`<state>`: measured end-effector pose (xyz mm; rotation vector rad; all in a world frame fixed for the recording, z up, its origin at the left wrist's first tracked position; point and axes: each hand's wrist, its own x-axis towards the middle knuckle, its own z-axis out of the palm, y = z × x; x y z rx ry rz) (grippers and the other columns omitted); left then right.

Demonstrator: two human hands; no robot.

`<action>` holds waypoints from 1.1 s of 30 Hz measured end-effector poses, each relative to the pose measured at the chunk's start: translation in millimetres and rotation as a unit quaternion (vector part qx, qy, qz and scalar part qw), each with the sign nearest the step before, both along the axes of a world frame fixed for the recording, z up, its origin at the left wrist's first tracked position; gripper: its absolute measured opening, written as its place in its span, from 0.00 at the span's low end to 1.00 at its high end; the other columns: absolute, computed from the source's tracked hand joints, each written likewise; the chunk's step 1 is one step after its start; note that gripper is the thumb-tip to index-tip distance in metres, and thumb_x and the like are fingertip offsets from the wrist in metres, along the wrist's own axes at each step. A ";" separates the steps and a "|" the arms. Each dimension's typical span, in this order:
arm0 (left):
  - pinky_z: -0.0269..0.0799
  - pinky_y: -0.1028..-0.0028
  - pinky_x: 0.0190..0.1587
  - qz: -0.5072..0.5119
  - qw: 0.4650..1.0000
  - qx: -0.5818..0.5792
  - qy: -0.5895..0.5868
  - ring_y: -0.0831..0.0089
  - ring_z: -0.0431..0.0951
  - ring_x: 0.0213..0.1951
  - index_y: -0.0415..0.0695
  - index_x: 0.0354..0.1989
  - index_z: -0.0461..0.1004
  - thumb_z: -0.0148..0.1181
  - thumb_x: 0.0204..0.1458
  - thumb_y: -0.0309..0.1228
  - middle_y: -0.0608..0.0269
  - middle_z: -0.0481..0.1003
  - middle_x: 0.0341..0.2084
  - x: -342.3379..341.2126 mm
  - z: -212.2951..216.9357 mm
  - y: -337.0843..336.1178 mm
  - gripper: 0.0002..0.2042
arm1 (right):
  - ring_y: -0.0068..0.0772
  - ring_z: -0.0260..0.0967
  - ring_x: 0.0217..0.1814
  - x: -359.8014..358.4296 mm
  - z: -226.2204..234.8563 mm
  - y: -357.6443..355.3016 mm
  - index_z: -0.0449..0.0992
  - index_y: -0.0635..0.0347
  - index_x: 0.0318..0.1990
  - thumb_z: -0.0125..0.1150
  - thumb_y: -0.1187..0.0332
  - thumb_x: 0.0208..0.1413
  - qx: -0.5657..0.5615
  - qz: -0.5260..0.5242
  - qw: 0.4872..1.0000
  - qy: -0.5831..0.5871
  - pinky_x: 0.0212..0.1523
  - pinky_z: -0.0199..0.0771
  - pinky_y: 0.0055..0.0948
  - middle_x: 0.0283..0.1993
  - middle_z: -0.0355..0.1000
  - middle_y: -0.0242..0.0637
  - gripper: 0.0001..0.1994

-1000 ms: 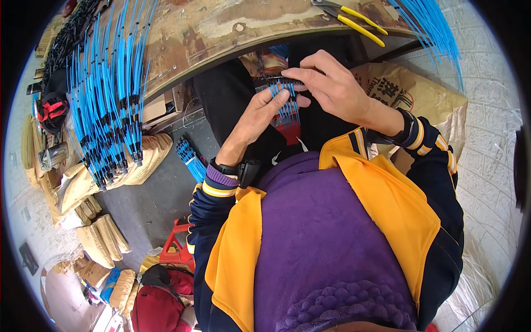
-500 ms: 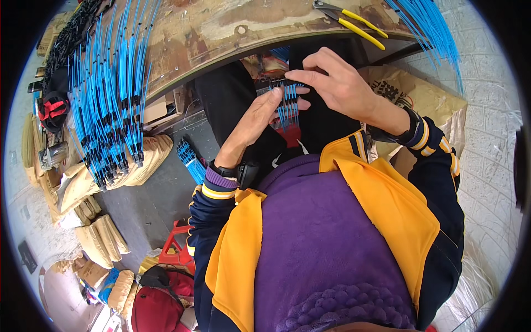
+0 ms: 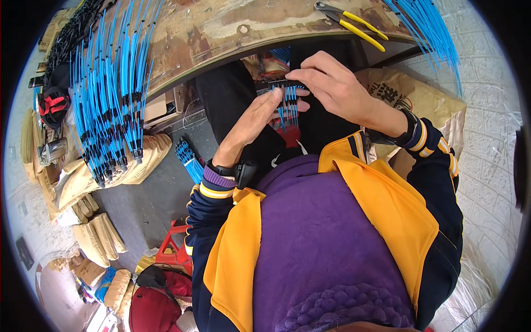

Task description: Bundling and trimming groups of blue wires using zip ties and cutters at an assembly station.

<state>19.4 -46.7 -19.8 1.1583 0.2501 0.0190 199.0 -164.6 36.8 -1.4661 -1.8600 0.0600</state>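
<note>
My left hand (image 3: 255, 119) and my right hand (image 3: 332, 88) meet over my lap, below the edge of the worn wooden bench (image 3: 221, 33). Together they hold a small bundle of short blue wires with black ends (image 3: 289, 100). The left fingers support the wires from below and the side. The right fingers pinch the black ends at the top. Both wrists wear dark watches, and my sleeves are navy with yellow and purple.
Many blue wires with black connectors (image 3: 110, 105) hang over the bench's left side. More blue wires (image 3: 428, 33) lie at the top right. Yellow-handled pliers (image 3: 348, 19) rest on the bench. Another blue bundle (image 3: 189, 160) lies on the floor near stuffed sacks (image 3: 94, 177). A red stool (image 3: 171, 252) stands below.
Both hands with the wire bundle have shifted slightly up and right toward the bench edge; the right fingers have closed further over the black ends.
</note>
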 end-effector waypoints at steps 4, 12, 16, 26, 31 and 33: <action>0.71 0.77 0.47 0.000 1.000 0.002 -0.003 0.75 0.76 0.47 0.41 0.57 0.69 0.33 0.65 0.53 0.60 0.77 0.43 1.2 -0.2 2.1 0.28 | 0.38 0.68 0.41 -1.5 -1.0 3.7 0.74 0.63 0.46 0.55 0.83 0.52 -0.010 0.003 1.000 0.022 0.39 0.71 0.28 0.41 0.66 0.41 0.14; 0.71 0.78 0.46 0.011 0.998 0.059 0.027 0.78 0.76 0.45 0.39 0.52 0.72 0.44 0.65 0.42 0.63 0.78 0.42 16.2 14.1 12.2 0.20 | 0.42 0.69 0.45 13.8 15.3 44.9 0.74 0.61 0.47 0.54 0.73 0.58 0.076 -0.060 0.993 0.074 0.47 0.70 0.33 0.44 0.69 0.43 0.10; 0.70 0.76 0.49 0.085 0.982 0.170 -0.001 0.76 0.76 0.46 0.37 0.50 0.73 0.51 0.62 0.30 0.61 0.78 0.42 25.8 35.4 22.0 0.13 | 0.41 0.70 0.47 106.3 41.0 122.9 0.76 0.59 0.44 0.56 0.68 0.57 0.091 -0.097 0.987 -0.086 0.48 0.70 0.34 0.42 0.72 0.40 0.09; 0.68 0.75 0.53 0.186 0.979 0.048 -0.074 0.75 0.75 0.49 0.35 0.51 0.74 0.54 0.59 0.23 0.59 0.78 0.43 48.9 51.8 35.6 0.13 | 0.41 0.74 0.37 172.9 31.8 230.8 0.79 0.56 0.34 0.61 0.64 0.49 -0.200 -0.050 0.963 -0.171 0.37 0.72 0.35 0.33 0.76 0.35 0.08; 0.67 0.74 0.54 0.186 0.979 0.074 -0.027 0.74 0.75 0.49 0.36 0.50 0.74 0.54 0.59 0.22 0.59 0.78 0.44 52.7 45.6 58.8 0.12 | 0.41 0.74 0.34 167.4 41.5 237.9 0.79 0.57 0.32 0.62 0.64 0.47 -0.215 -0.047 0.959 -0.177 0.36 0.72 0.34 0.31 0.77 0.36 0.08; 0.68 0.74 0.54 0.185 0.975 0.108 -0.052 0.73 0.75 0.49 0.36 0.50 0.74 0.54 0.59 0.22 0.60 0.78 0.44 52.9 54.2 58.0 0.12 | 0.41 0.74 0.33 166.7 43.1 233.2 0.79 0.56 0.33 0.61 0.65 0.47 -0.208 -0.051 0.966 -0.142 0.36 0.72 0.34 0.31 0.76 0.37 0.08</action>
